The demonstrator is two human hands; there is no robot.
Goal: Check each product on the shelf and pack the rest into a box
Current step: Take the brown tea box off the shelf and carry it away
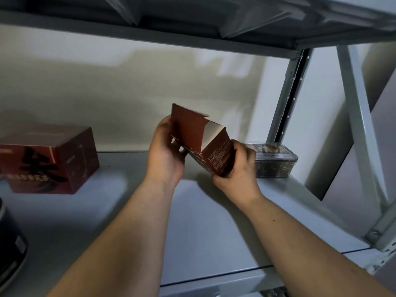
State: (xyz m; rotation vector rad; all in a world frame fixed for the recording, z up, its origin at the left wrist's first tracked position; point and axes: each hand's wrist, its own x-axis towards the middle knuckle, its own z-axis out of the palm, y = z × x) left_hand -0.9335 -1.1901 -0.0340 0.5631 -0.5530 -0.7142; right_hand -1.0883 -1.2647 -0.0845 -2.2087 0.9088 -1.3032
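- Head view: we hold a small red carton (pixel 211 154) in both hands above the grey shelf (pixel 128 211), tilted, its top leaning left.
- Our left hand (pixel 166 152) curls around the carton's upper left side, fingers hidden behind the raised flap (pixel 187 127), thumb near the open end.
- Our right hand (pixel 237 168) is clamped around the lower right corner, fingers wrapped across the far side.
- Its top is open: the red flap stands up and a pale inner face (pixel 212 133) shows; what is inside we cannot tell.
- Small print covers the side facing us, too fine to read.
- A bigger red box (pixel 53 161) with large dark characters sits on the shelf well to the left.
- A clear tub (pixel 276 159) with dark contents stands just behind our right hand.
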